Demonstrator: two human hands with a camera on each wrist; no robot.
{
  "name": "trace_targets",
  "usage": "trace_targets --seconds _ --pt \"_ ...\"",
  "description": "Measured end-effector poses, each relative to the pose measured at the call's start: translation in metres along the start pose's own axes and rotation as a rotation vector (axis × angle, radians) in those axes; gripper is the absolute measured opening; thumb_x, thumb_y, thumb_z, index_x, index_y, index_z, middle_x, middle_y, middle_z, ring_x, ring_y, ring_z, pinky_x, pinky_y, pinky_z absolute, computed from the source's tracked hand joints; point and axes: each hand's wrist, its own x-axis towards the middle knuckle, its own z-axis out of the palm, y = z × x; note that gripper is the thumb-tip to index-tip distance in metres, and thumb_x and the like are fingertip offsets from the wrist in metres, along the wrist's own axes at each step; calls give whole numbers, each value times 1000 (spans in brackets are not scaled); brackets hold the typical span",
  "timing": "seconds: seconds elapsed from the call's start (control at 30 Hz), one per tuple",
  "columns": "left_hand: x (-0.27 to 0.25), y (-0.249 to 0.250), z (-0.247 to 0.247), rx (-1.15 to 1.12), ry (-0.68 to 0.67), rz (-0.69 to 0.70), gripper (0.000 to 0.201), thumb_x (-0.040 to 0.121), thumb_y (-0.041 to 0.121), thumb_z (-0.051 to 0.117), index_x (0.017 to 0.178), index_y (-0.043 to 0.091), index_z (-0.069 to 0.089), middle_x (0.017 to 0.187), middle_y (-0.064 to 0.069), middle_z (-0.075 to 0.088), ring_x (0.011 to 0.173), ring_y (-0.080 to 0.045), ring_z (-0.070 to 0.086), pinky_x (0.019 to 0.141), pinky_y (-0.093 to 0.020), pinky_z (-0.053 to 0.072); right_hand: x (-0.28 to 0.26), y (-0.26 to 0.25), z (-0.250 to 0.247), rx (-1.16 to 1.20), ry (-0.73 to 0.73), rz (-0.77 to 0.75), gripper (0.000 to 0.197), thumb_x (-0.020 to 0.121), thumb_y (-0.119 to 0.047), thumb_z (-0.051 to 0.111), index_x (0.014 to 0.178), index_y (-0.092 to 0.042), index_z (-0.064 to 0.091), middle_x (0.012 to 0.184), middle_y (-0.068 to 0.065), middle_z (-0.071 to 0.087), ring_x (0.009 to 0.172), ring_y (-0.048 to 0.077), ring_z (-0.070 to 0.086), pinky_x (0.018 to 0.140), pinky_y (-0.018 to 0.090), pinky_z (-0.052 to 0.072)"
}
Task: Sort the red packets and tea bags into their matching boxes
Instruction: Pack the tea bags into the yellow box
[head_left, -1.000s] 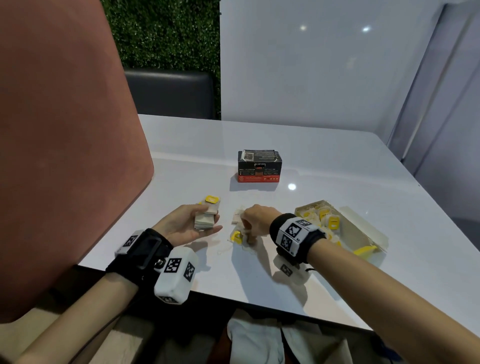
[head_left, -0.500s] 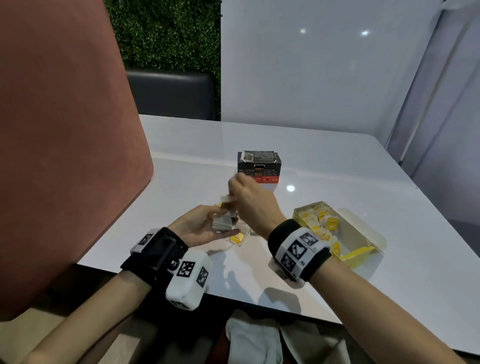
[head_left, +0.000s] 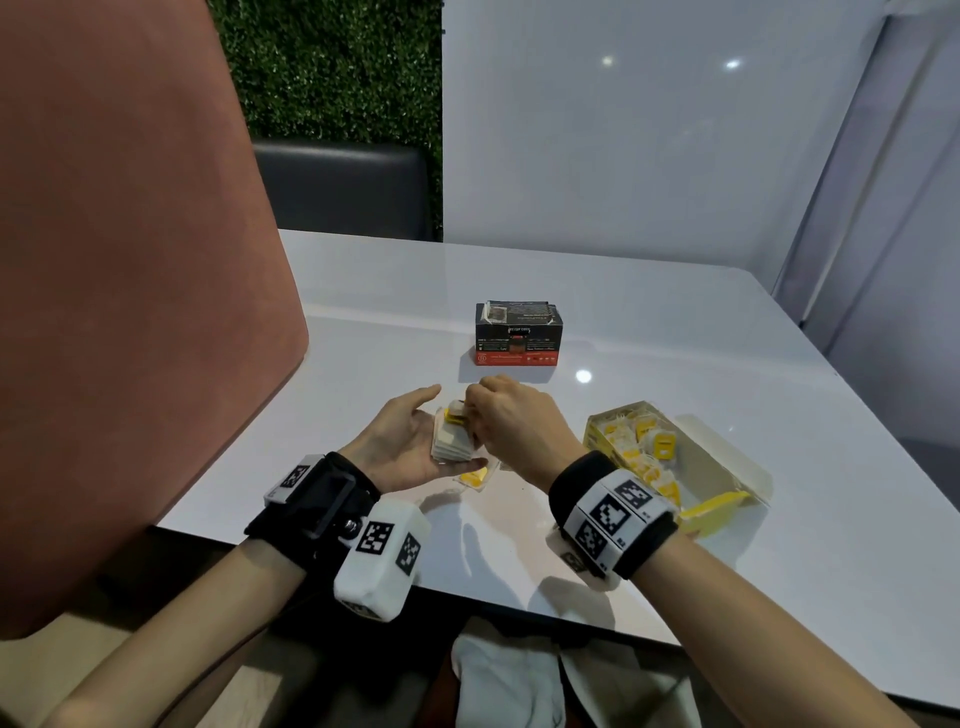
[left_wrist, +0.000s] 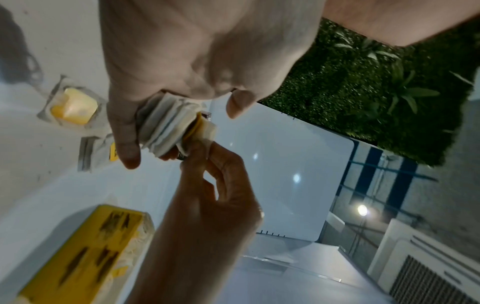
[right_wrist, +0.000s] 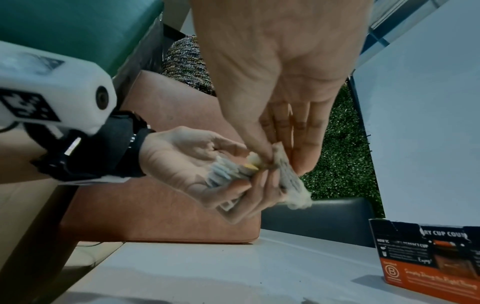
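My left hand (head_left: 402, 441) lies palm up above the white table (head_left: 675, 332) and holds a stack of tea bags (head_left: 451, 447) between thumb and fingers. In the left wrist view the stack of tea bags (left_wrist: 166, 123) is fanned at its edges. My right hand (head_left: 511, 418) pinches one tea bag (head_left: 457, 413) with a yellow tag at the top of the stack. From the right wrist camera that tea bag (right_wrist: 288, 176) hangs from my fingertips against the stack (right_wrist: 223, 172). One loose tea bag (head_left: 475, 477) lies on the table under my hands, and the left wrist view shows a second (left_wrist: 96, 152).
A black and red box (head_left: 518, 335) stands behind my hands at mid-table. An open yellow box (head_left: 719, 512) holding several tea bags sits to the right. A brown chair back (head_left: 130, 286) rises at the left edge. A wall closes the far side.
My right hand picked a tea bag off the table, lifted it and brought it down onto the stack. My left hand shifted right and slightly forward with the stack.
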Motion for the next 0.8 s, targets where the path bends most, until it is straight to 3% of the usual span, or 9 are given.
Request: trace_targets --seconds 0.1,0.2,0.33,0.43,0.53,0.63,0.7,0.8 --pt "1 0 1 -107 -13 -65 61 96 49 31 102 -7 55 92 -19 57 88 -28 56 82 -44 54 4 1 -5 15 130 36 9 88 -12 56 86 -3 59 85 11 63 75 29 59 52 35 44" --pt "4 0 2 -162 -8 -105 69 95 54 30 100 -11 54 97 -22 56 92 -32 55 75 -44 56 0 -2 -2 -21 205 14 12 75 -7 70 75 -6 57 70 8 61 59 26 58 40 27 36" --pt "4 0 6 -118 -7 -100 70 95 54 29 94 -10 56 81 -20 63 73 -29 66 68 -35 59 -14 -6 9 -48 130 -40 20 64 -4 75 70 -8 57 65 5 60 58 24 58 39 24 33" --pt "4 1 8 -82 3 -70 53 96 44 37 96 -6 54 80 -15 60 74 -23 62 69 -29 58 -18 -5 15 -64 72 -33 23 61 -6 78 68 -11 57 65 2 59 59 20 57 37 23 35" --pt "5 0 10 -44 5 -24 30 93 28 47 93 -1 56 75 -10 57 70 -17 58 69 -26 54 -17 -3 14 6 3 -34 6 75 -9 67 76 -7 61 78 7 61 76 25 58 45 32 46" --pt "6 -2 10 15 -12 38 21 96 13 40 94 0 56 82 -10 58 74 -15 59 70 -25 56 -17 -1 0 147 -107 -24 19 87 -8 49 95 -4 66 100 11 62 96 27 54 73 41 50" --pt "6 -3 7 45 -11 67 20 96 2 36 94 -3 55 86 -12 60 80 -17 62 76 -27 57 -15 5 -15 327 -99 47 28 85 2 46 99 -3 69 103 13 67 95 26 59 83 36 47" --pt "4 -5 7 198 -24 127 19 89 -11 41 101 -6 55 93 -15 62 81 -17 69 83 -33 56 -8 20 -35 498 -44 184 27 87 4 51 110 -4 62 109 9 66 89 17 58 77 18 48"
